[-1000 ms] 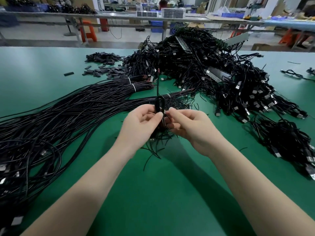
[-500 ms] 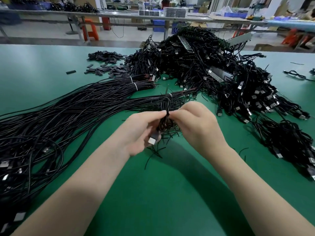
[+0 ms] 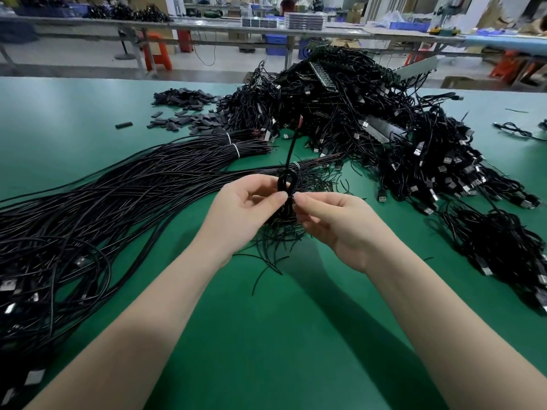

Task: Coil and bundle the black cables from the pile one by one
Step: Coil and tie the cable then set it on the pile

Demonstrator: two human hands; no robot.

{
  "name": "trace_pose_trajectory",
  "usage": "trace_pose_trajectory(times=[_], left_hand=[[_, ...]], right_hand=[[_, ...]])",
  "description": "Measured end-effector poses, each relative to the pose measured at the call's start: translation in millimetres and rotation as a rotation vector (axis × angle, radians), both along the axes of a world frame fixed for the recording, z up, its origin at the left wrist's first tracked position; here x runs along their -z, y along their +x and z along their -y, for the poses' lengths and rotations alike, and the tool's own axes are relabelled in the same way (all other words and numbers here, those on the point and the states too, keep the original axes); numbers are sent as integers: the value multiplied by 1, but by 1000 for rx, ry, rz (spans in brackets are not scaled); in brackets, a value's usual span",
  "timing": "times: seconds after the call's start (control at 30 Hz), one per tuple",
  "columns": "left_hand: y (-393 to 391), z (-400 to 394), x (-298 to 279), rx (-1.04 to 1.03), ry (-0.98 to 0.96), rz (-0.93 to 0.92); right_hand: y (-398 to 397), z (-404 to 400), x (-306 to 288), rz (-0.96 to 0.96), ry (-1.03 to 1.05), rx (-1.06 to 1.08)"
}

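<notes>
1. Left hand (image 3: 242,211): pinched the coiled cable (image 3: 286,184) at its waist between thumb and fingers, held just above the green table (image 3: 266,335), near centre of view.
2. At 9 o'clock of that hand: long straight cables (image 3: 103,202), laid in a sweeping sheaf across the table, plug ends down at 7 o'clock, far ends tied with white ties (image 3: 235,149) at 12 o'clock of the hand.
3. At 11 o'clock, further back: small flat black pieces (image 3: 183,110), scattered in a loose heap on the table.
4. Between the two hands: coiled cable, upright, a small loop showing above the fingertips, one free end standing up toward 12 o'clock; lower part hidden behind the fingers.
5. Beneath the hands: thin black wire ties (image 3: 275,247), strewn loose on the table.
6. Right hand (image 3: 340,229): pinched something thin at the coil's waist with thumb and forefinger, touching the left hand's fingertips; what exactly was pinched, cannot tell.
7. At 1 o'clock of the right hand: big tangled pile of black cables (image 3: 370,119) with metal USB plugs, a few long grey strips buried in it.
8. At 3 o'clock: smaller heap of bundled cables (image 3: 503,250), near the table's right edge.
9. Far at 2 o'clock: single stray cable (image 3: 515,130), apart from the pile.
</notes>
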State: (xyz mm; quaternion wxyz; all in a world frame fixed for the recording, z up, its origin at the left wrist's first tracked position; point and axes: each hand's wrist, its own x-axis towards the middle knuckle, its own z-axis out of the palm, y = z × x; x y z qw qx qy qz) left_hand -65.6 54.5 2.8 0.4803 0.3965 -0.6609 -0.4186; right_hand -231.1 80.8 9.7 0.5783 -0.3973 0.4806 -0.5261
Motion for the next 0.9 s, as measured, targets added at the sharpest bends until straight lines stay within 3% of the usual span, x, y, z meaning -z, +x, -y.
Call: trace_pose_trajectory(times=[0.07,0.1,0.17,0.23,0.3,0.43,0.47,0.6,0.67,0.73,0.8,0.83,0.9], left_hand=[[-3,-1,-2,-18,25,-7],[-5,-2,-3,-9,98,-46],[-7,-7,-9,57,420,-195],[-7,-9,-15,116,715,-318],[-6,-7,-13,112,668,-311],[-3,-5,-9,-30,158,-152],[-3,-4,-7,-51,62,-79],[-2,-4,-4,-47,-50,16],[-3,-4,-5,-58,-48,44],[-5,-5,-7,-19,110,-20],[-8,-8,-11,91,493,-205],[-9,-10,-14,134,660,-291],[-7,-8,-14,145,728,-339]], right_hand=[[1,0,2,-268,-243,90],[0,1,5,-555,-479,182],[-3,3,11,-1131,-1057,295],[-8,4,16,-1382,-1375,317],[-11,6,16,-1262,-1254,293],[-7,3,0,-432,-381,91],[-7,3,0,-266,-245,43],[-5,2,1,-17,-124,-40],[-4,1,0,-122,-196,-27],[-6,1,3,-667,-550,127],[-8,4,9,-1210,-1058,266],[-9,4,12,-1340,-1216,299],[-8,4,14,-1297,-1226,318]])
